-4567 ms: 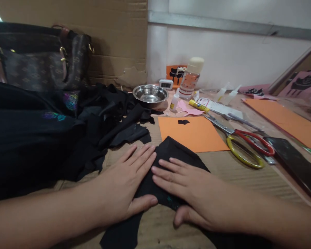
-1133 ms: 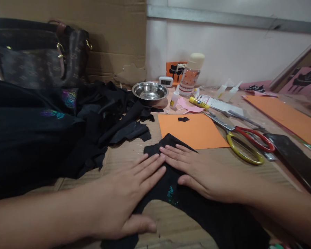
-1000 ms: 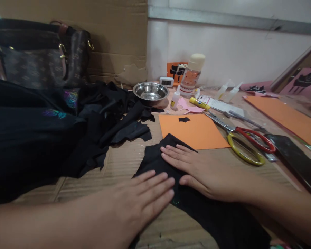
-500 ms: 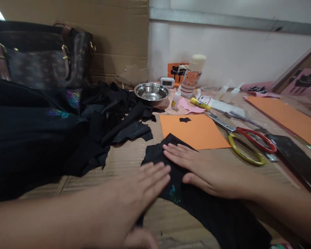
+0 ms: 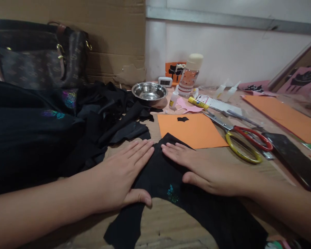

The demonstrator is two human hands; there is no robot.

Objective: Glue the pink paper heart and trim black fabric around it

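A piece of black fabric (image 5: 158,176) with a small teal glitter patch lies spread on the cardboard-covered table (image 5: 168,221). My left hand (image 5: 124,173) rests flat along its left side, fingers straight and thumb out. My right hand (image 5: 197,166) lies flat on its right part, also with fingers stretched. Neither hand grips anything. Just beyond the fabric's upper tip is an orange card (image 5: 197,133) with a small black cutout (image 5: 182,119) on it. Scissors (image 5: 242,136) with one red and one yellow handle loop lie to the right of the card.
At left is a heap of black fabric (image 5: 41,138), a brown handbag (image 5: 41,65) behind it. Farther back stand a steel bowl (image 5: 149,92), a glue bottle (image 5: 173,98) and a water bottle (image 5: 190,76). A dark phone-like slab (image 5: 292,159) and orange sheets (image 5: 285,117) lie at right.
My left hand has moved forward and flattened onto the left side of the fabric, uncovering the lower strip. My right hand stays in place. The view has shifted slightly.
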